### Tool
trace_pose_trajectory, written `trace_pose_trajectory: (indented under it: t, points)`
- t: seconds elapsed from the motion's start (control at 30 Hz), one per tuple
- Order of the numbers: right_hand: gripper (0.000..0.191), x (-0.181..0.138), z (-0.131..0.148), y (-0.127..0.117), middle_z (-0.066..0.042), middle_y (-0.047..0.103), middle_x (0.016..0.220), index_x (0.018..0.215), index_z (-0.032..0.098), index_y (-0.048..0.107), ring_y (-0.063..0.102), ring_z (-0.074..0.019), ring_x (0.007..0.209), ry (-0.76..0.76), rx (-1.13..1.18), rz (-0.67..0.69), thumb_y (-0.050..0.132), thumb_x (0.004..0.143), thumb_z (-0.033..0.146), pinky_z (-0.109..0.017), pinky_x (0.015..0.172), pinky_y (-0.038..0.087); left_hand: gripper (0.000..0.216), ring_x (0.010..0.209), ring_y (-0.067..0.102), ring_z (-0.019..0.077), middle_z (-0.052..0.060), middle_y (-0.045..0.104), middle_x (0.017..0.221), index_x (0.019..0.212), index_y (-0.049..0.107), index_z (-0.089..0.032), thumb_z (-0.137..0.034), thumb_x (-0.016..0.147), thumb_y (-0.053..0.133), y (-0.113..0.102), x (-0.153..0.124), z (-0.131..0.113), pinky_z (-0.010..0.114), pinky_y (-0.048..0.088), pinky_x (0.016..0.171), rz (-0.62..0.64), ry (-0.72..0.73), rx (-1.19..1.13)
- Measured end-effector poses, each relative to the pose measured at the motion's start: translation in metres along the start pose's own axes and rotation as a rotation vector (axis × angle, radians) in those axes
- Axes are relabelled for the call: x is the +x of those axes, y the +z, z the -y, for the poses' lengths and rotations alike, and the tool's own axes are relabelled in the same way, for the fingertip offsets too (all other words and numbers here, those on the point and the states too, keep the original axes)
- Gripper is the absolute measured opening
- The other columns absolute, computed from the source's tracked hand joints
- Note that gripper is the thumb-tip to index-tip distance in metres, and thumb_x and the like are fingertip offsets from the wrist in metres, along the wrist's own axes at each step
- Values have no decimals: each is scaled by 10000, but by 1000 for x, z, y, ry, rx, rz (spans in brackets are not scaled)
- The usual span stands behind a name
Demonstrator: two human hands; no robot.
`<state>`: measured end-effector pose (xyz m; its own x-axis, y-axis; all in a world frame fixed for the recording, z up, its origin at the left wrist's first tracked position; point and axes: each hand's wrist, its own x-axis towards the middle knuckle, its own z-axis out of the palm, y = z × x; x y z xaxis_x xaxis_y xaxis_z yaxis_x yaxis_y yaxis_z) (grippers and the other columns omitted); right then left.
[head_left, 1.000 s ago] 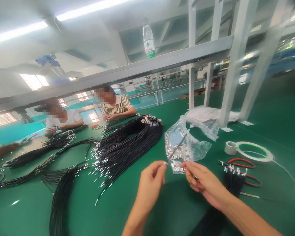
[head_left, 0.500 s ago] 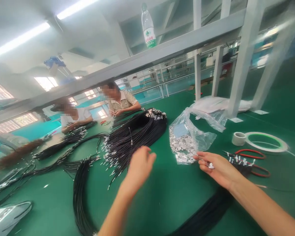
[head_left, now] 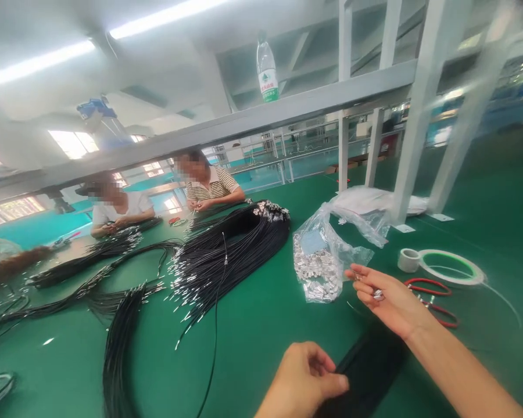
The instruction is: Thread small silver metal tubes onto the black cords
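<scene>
My right hand point(head_left: 390, 299) is closed around a few small silver metal connectors point(head_left: 378, 295), and a tiny metal piece shows at its fingertips. Just left of those fingertips lies a clear plastic bag point(head_left: 318, 264) full of similar silver pieces. My left hand point(head_left: 309, 374) is low in the view at the near edge of a black cable bundle point(head_left: 366, 371), fingers curled, with a gap between thumb and forefinger. Whether it touches a cable is unclear. Left of it, a single black cable point(head_left: 215, 337) with a metal connector lies across a large cable pile point(head_left: 226, 249).
Another cable bundle point(head_left: 119, 354) lies left on the green table. To the right are red-handled scissors point(head_left: 440, 313), a white tape roll point(head_left: 408, 260) and a coil ring point(head_left: 451, 273). A grey metal frame point(head_left: 305, 101) carries a bottle point(head_left: 267, 72). Two people sit across the table.
My left hand has moved from the large cable pile down and right to the near bundle. The single cable now lies free on the pile. The camera has turned slightly; my right hand keeps its connectors.
</scene>
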<state>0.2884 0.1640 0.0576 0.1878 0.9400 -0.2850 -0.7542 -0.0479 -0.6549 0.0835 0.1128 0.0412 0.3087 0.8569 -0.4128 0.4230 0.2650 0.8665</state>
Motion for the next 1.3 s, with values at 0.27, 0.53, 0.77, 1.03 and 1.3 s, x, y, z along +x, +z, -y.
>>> trace_pose_trajectory:
  t: [0.27,0.53,0.77,1.03,1.3]
  points:
    - [251,2,16,-1,-166,662,938,915,46,676,305,-21,457,-113,72,4,639,683,-42,-109,329,298,398,470,360,54,-38,559,638,900,521,-155,-465,699,668,-36,2,-32,208,272,467,-84,152,-308]
    - [206,3,17,-3,-183,666,930,886,33,683,304,-23,439,-103,87,-50,597,709,-28,-115,304,282,333,567,351,97,-37,465,618,837,670,-165,-447,897,504,-48,6,-86,229,267,533,-337,478,161]
    - [242,8,25,-10,-164,680,924,882,66,705,308,-27,449,-187,75,-58,673,646,23,-116,319,277,349,829,640,193,4,733,938,985,714,-281,-381,974,380,-45,27,-15,258,400,736,-387,554,609]
    - [366,6,18,-9,-186,692,903,841,71,730,299,-26,453,-221,-104,-31,825,493,136,-133,344,240,417,637,555,159,-4,660,701,868,702,-255,-421,981,338,-51,27,-12,235,349,600,-434,517,606]
    - [396,5,17,-10,-168,695,915,874,115,726,266,-28,475,-163,-142,47,880,515,180,-148,387,238,341,607,533,176,14,645,656,782,730,-271,-407,933,455,-47,22,-18,246,314,591,-405,484,529]
